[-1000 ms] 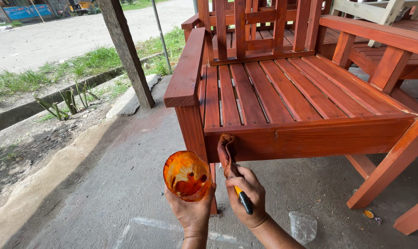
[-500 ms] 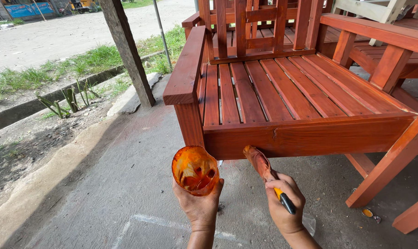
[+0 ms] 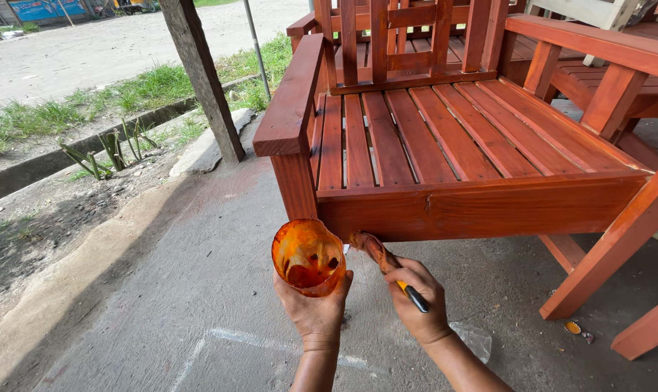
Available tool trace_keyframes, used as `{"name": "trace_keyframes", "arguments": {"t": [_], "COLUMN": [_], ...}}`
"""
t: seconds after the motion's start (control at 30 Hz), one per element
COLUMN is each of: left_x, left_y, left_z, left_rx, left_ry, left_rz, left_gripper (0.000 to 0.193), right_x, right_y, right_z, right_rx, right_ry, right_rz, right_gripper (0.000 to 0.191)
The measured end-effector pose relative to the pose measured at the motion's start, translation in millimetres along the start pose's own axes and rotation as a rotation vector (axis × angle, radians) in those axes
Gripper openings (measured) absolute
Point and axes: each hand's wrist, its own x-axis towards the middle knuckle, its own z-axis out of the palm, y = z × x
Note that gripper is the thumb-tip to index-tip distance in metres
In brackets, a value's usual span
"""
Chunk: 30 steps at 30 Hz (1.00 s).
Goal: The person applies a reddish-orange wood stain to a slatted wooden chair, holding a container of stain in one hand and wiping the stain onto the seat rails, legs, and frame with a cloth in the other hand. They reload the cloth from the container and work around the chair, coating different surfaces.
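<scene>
Low in the frame's centre, the brush [image 3: 376,252] sits clamped in the right hand [image 3: 418,301], fingers closed round its handle, bristles just under the bench [image 3: 481,207] front rail. Beside it, the left hand [image 3: 313,308] cups the stained orange cup [image 3: 308,258] from below. Concrete floor [image 3: 162,319] all around.

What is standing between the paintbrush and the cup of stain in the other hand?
Nothing visible. The right hand holds the paintbrush with its bristle end close beside the stained cup, which the left hand holds from below. The gap between them looks open; the bench rail lies behind them.
</scene>
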Motion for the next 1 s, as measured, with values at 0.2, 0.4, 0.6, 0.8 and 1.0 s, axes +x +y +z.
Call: {"name": "trace_keyframes", "arguments": {"t": [0.2,0.4,0.6,0.8,1.0], "left_x": [-16,-24,-24,-15,-6], "left_y": [8,15,19,18,10], "left_z": [25,39,38,24,9], "left_rx": [0.086,0.096,0.147,0.125,0.110], "left_ry": [-0.032,-0.062,-0.100,-0.089,-0.061], "left_rz": [-0.019,-0.066,-0.102,-0.120,-0.070], "left_gripper": [0.119,0.120,0.122,0.121,0.120], "right_x": [3,-5,-4,12,8], "right_y": [30,87,133,96,4], "right_z": [-74,-149,-214,-154,-35], "right_rx": [-0.101,-0.293,-0.397,-0.386,-0.255], "right_ry": [0.069,0.257,0.486,0.522,0.345], "right_rz": [0.000,-0.006,0.138,0.050,0.001], "right_gripper": [0.019,0.017,0.017,0.017,0.017]}}
